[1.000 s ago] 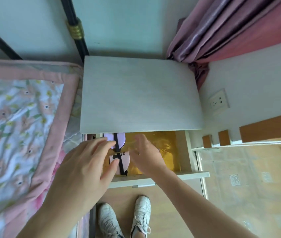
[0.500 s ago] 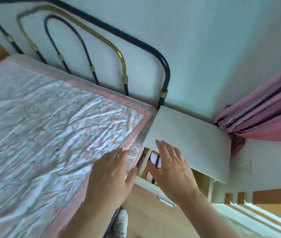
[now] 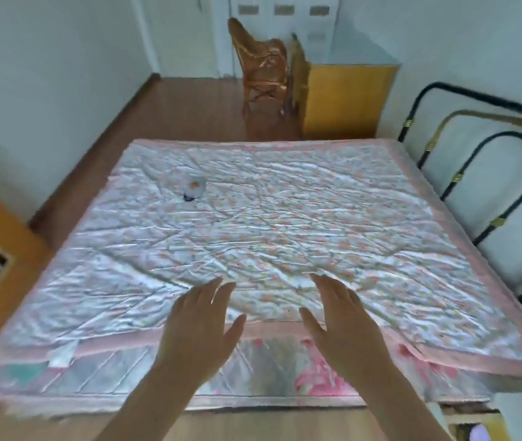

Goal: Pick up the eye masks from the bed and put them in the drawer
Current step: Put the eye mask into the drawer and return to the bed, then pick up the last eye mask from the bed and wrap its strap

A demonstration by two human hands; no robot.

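Observation:
One pale eye mask (image 3: 193,188) with an orange spot and a dark strap lies on the floral quilt of the bed (image 3: 285,224), in its far left part. My left hand (image 3: 200,326) and my right hand (image 3: 344,316) hover side by side over the near edge of the bed, palms down, fingers spread, holding nothing. The mask is well beyond both hands. The open drawer (image 3: 476,431) shows only at the bottom right corner, with a bit of a purple mask inside.
A black and gold metal headboard (image 3: 489,186) stands at the right. A wicker chair (image 3: 266,71) and a yellow cabinet (image 3: 345,97) stand beyond the bed's far side. Wooden floor runs along the left and the near side.
The view has swung from the drawer to the bed. Both hands have left the drawer and now hang empty over the bed's near edge.

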